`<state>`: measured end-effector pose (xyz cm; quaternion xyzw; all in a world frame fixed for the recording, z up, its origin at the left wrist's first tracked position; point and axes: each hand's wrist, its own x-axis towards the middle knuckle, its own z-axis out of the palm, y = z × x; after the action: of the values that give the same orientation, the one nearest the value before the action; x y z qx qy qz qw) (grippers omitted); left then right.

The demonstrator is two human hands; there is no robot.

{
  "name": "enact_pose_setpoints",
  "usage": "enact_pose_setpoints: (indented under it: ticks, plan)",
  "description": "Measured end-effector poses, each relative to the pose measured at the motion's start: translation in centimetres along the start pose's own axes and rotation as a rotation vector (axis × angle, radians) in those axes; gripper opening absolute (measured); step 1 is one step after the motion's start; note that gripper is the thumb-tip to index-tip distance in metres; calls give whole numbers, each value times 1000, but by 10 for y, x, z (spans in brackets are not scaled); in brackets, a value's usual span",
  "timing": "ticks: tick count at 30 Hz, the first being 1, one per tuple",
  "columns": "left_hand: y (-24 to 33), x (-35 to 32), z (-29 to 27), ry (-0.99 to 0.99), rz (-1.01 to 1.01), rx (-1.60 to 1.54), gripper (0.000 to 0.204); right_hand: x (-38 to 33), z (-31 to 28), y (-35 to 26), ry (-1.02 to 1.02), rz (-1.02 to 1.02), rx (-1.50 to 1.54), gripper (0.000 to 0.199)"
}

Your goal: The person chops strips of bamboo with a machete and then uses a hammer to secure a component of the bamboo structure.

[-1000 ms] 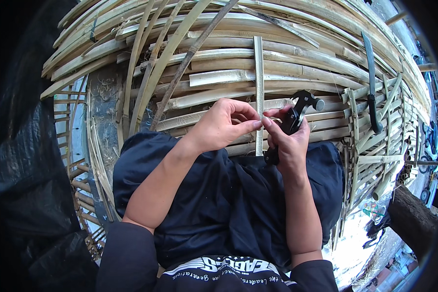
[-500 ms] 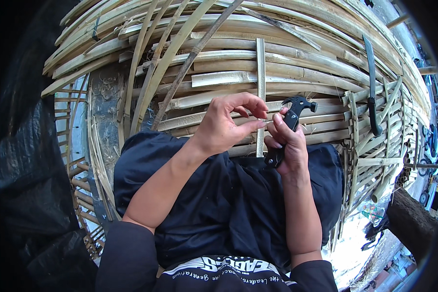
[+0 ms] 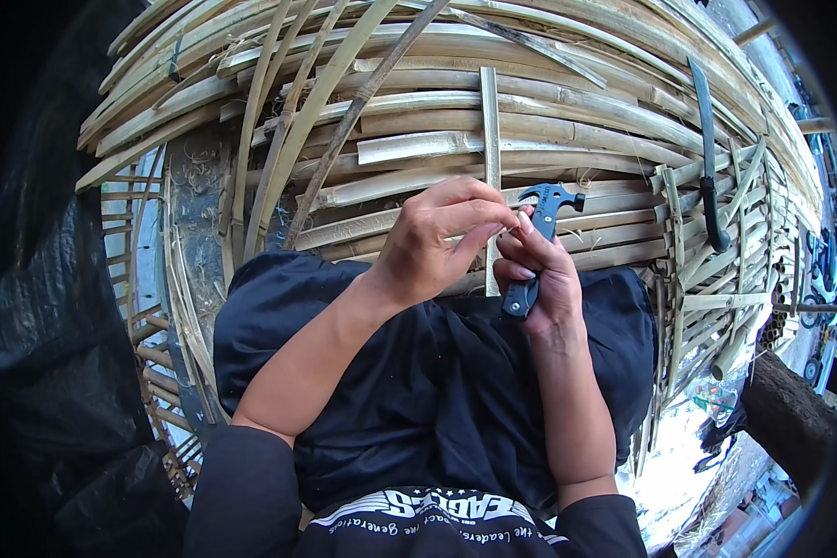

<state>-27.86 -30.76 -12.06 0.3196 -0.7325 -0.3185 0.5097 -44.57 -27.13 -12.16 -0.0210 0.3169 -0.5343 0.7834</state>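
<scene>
In my right hand (image 3: 547,274) a small black claw hammer (image 3: 543,221) is gripped by its handle, its head pointing away from me. The thumb and forefinger of that hand come together beside the handle. My left hand (image 3: 442,232) is pinched at the fingertips and meets them there; whatever lies between the fingertips is too small to make out. Behind my hands, an upright split bamboo strip (image 3: 490,130) crosses several horizontal bamboo slats (image 3: 530,132).
A machete (image 3: 706,149) with a black handle lies across the slats at the right. Long loose bamboo strips (image 3: 321,93) lean at the left. A bamboo lattice (image 3: 716,270) stands right of my knee, and a dark log (image 3: 792,409) lies beyond it. Black sheeting (image 3: 70,325) hangs at far left.
My left fingertips have moved right and closed against the right thumb and forefinger. The hammer has shifted slightly left and turned, so the flat of its head now faces up.
</scene>
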Motion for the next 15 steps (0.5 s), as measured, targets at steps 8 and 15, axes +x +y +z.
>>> enact_pose_setpoints:
  ticks: [8, 15]
  plan:
    - [1, -3, 2, 8, 104, 99, 22, 1, -2, 0, -5, 22, 28, 13]
    - [1, -1, 1, 245, -228, -185, 11, 2, 1, 2, -17, -7, 41, 13]
